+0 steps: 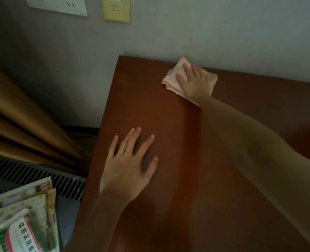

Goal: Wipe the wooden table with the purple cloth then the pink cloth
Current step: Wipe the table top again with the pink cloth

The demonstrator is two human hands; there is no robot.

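Pressing flat on the folded pink cloth (172, 77), the right hand (194, 82) holds it at the far edge of the wooden surface (187, 160), close to the wall; its fingers lie straight on top, gripping nothing. The left hand (130, 164) rests spread, palm down, on the near left part. The cloth looks soft and light, likely to bunch or unfold if dragged by a corner, so palm pressure on its middle suits best. No purple cloth is in view.
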